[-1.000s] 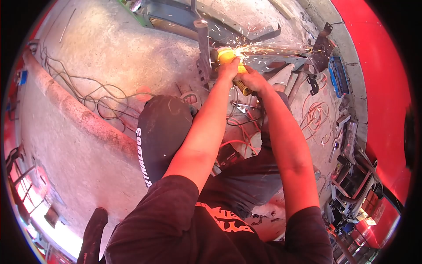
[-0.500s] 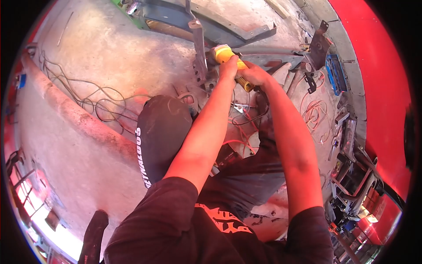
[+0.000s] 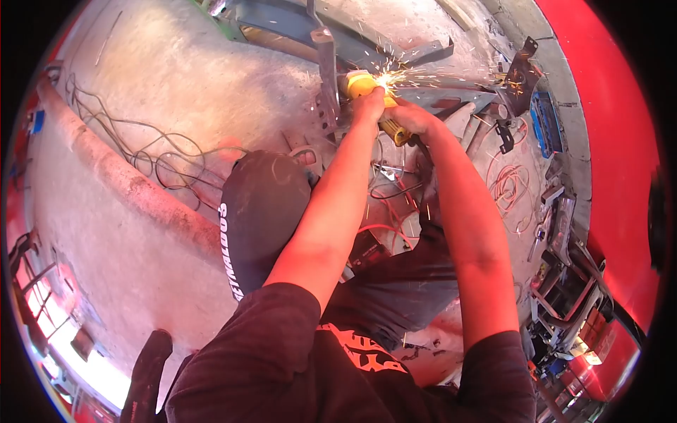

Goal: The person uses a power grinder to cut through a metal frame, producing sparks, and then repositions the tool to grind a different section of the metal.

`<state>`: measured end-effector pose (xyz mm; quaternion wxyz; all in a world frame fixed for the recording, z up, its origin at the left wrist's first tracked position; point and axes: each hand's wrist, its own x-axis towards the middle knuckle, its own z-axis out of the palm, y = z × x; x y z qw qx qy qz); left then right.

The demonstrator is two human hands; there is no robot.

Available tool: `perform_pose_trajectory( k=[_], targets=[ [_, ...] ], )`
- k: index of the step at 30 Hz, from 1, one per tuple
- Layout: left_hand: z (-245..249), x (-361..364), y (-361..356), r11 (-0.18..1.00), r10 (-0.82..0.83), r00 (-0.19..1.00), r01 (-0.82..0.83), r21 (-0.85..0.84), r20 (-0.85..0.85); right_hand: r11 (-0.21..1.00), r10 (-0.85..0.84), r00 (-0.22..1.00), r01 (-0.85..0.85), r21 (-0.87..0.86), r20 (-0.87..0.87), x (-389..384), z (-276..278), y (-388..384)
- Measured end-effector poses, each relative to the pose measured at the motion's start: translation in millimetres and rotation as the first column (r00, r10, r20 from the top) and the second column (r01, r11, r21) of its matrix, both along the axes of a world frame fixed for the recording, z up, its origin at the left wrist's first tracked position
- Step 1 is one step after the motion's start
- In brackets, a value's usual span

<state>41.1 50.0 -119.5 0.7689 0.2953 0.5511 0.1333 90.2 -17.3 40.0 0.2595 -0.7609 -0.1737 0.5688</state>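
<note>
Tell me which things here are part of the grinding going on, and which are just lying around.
In use: yellow angle grinder, gripped by left hand and right hand; grey metal frame, where the sparks fly.
Lying about: tangle of dark cables on the concrete floor; coil of orange cord; blue box; long rusty pipe.

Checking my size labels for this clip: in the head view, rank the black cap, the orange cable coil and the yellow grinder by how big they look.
1. black cap: largest, though it is nearest the camera.
2. orange cable coil.
3. yellow grinder: smallest, and only partly showing.
</note>
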Motion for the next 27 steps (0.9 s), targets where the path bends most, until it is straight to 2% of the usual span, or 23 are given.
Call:
perform_pose_trajectory(
  k=[3,6,9,12,15,18,20,21,22,25,27],
  targets=[
    [-6.1,-9.3,4.7,0.996,-0.077,0.997,0.077,0.035,-0.001,0.999,-0.013,1.000,0.013,-0.044,0.013,0.3,-17.5,-1.2],
    [-12.1,-9.9,3.5,0.998,-0.049,0.988,0.054,-0.030,0.149,0.998,0.032,0.997,-0.035,0.046,0.074,2.2,-33.9,-5.3],
    [0.9,-7.8,0.9,0.994,-0.075,0.985,0.087,-0.066,0.156,1.000,0.004,0.991,-0.007,0.024,0.136,4.4,-33.2,-8.3],
    [15.2,-8.0,-1.5,0.995,-0.095,0.988,0.099,-0.027,0.124,0.999,0.047,0.989,-0.047,-0.001,0.143,6.9,-29.6,-10.4],
    [19.5,-8.6,-2.3,0.996,-0.087,0.996,0.086,0.025,0.018,1.000,0.007,0.999,-0.007,0.005,0.054,12.5,-36.6,-12.9],
    [10.8,-14.0,3.7,0.994,-0.103,0.994,0.104,0.046,-0.038,0.998,0.052,0.998,-0.051,-0.021,0.030,-5.3,-2.3,-0.3],
    [17.5,-17.7,3.2,0.995,-0.087,0.994,0.089,0.036,-0.059,0.998,0.038,0.999,-0.038,0.042,0.006,-4.6,-19.6,-4.2],
    [23.4,-16.1,3.4,0.996,-0.081,0.995,0.083,0.032,-0.062,0.997,0.030,1.000,-0.030,0.072,0.000,-1.8,-23.3,-5.5],
    [9.1,-15.6,4.6,0.995,-0.101,0.994,0.100,0.021,0.043,1.000,0.000,0.999,0.001,-0.019,0.051,-10.7,-2.5,-0.4],
    [-10.9,-7.5,4.1,0.995,-0.091,0.992,0.094,-0.026,0.088,0.999,-0.039,0.997,0.039,-0.007,0.069,-12.2,-7.4,-2.2],
    [-5.8,-8.4,2.1,0.993,-0.116,0.992,0.115,0.009,0.056,1.000,-0.022,0.997,0.021,0.021,0.077,-3.0,-28.7,-7.9]
  ],
)
